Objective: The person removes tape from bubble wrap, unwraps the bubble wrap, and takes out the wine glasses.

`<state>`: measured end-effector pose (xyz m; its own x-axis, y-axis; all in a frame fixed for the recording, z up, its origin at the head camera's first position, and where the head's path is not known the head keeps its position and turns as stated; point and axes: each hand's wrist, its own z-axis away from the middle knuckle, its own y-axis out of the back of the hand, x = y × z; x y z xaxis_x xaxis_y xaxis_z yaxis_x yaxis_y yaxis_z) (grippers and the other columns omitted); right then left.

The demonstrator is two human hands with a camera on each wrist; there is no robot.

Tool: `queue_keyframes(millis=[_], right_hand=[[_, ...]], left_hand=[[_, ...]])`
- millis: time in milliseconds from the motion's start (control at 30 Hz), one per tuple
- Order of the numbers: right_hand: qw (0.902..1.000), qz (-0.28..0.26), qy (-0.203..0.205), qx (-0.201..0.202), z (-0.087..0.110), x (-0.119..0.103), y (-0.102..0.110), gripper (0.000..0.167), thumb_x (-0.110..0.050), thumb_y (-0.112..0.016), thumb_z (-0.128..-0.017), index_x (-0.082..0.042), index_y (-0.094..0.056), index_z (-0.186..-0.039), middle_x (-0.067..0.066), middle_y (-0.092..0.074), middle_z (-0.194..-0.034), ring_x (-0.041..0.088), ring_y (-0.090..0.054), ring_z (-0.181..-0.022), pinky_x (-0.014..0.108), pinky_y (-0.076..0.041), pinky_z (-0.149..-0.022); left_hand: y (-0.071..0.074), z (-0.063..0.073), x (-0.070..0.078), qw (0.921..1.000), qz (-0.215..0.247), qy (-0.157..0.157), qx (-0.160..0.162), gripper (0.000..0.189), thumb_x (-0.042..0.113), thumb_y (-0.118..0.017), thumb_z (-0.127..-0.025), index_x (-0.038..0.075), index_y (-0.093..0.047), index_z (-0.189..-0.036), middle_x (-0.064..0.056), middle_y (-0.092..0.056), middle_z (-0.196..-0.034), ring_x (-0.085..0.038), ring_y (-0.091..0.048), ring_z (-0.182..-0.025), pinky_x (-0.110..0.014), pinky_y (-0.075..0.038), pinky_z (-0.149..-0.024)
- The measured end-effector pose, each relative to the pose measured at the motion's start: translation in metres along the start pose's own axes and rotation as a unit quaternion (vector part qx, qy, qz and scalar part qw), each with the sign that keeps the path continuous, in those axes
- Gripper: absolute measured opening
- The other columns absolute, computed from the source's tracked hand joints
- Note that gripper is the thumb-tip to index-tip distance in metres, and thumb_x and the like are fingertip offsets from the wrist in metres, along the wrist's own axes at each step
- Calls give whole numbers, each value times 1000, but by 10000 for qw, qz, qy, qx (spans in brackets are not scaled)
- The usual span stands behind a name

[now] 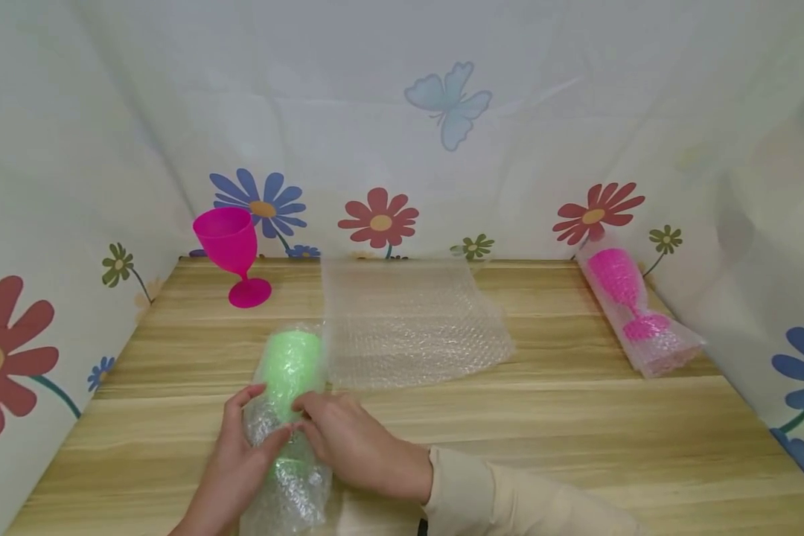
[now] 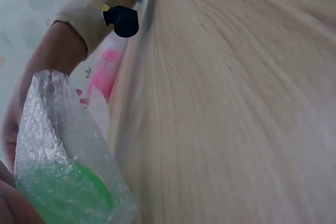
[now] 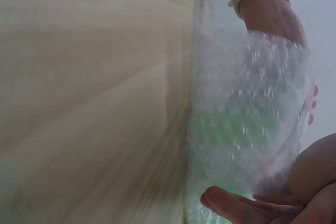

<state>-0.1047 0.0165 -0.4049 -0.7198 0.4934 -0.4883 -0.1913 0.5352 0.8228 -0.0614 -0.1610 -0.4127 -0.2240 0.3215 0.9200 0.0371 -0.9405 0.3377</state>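
Note:
Near the front left of the table lies a green goblet (image 1: 293, 361), rolled in clear bubble wrap (image 1: 298, 502) that extends past its base toward me. My left hand (image 1: 231, 461) grips the roll from its left side, with the thumb across the top. From the right, my right hand (image 1: 362, 447) pinches the wrap over the goblet's middle with thumb and fingers. The left wrist view shows the wrap's end (image 2: 44, 114) with the green base inside. Wrap (image 3: 252, 82) and fingertips (image 3: 220, 200) appear in the right wrist view; the stem is blurred by the bubbles.
A bare pink goblet (image 1: 228, 246) stands upright at the back left. Flat bubble wrap (image 1: 409, 320) lies at the back middle, beside the roll. A pink goblet in bubble wrap (image 1: 623, 298) lies at the right. Flowered cloth walls (image 1: 496, 171) border the wooden table (image 1: 543, 417).

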Motion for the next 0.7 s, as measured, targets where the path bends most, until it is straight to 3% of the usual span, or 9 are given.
queue_keyframes(millis=[100,200,300,433,567,700], right_hand=[[9996,190,189,80,2,-2,-2,28,4,-59,-98,1,-62,-126,8,-73,-107,5,-67,-89,8,-50,-78],[9999,111,57,-64,3,-5,-5,40,14,-59,-91,1,-59,-129,10,-72,-110,8,-67,-94,9,-51,-80],[9994,-27,-231,-240,3,-6,-5,44,16,-59,-88,1,-56,-129,10,-68,-113,8,-64,-99,9,-50,-83],[9990,-38,-353,-274,2,-5,-6,39,15,-59,-88,2,-55,-125,6,-62,-104,6,-56,-90,11,-49,-77],[9990,-147,-326,-270,1,-4,-4,37,15,-57,-89,2,-55,-123,4,-60,-100,5,-54,-86,11,-48,-75],[9984,-305,-418,-226,2,-2,-2,32,13,-56,-91,2,-56,-121,4,-61,-100,5,-56,-87,11,-48,-77]], left_hand=[[-2,1,0,9999,11,-99,67,79,11,-66,-100,12,-14,-160,-32,-17,-164,-50,-12,-151,-71,-12,-117],[-4,1,0,10000,61,-21,75,79,10,-64,-101,13,-13,-160,-32,-18,-163,-47,-16,-150,-67,-16,-119],[-4,1,-1,9998,136,157,43,79,11,-64,-100,16,-14,-161,-31,-24,-160,-46,-32,-143,-62,-32,-112],[-5,1,-2,9989,405,230,-45,79,10,-65,-98,19,-19,-161,-23,-26,-159,-39,-46,-133,-46,-45,-98],[-2,1,-1,9969,755,132,-198,75,7,-62,-98,19,-22,-161,-18,-23,-163,-38,-41,-137,-46,-44,-100],[-2,2,1,9968,751,3,-281,74,1,-59,-96,17,-24,-159,-23,-31,-160,-41,-38,-140,-48,-44,-101]])
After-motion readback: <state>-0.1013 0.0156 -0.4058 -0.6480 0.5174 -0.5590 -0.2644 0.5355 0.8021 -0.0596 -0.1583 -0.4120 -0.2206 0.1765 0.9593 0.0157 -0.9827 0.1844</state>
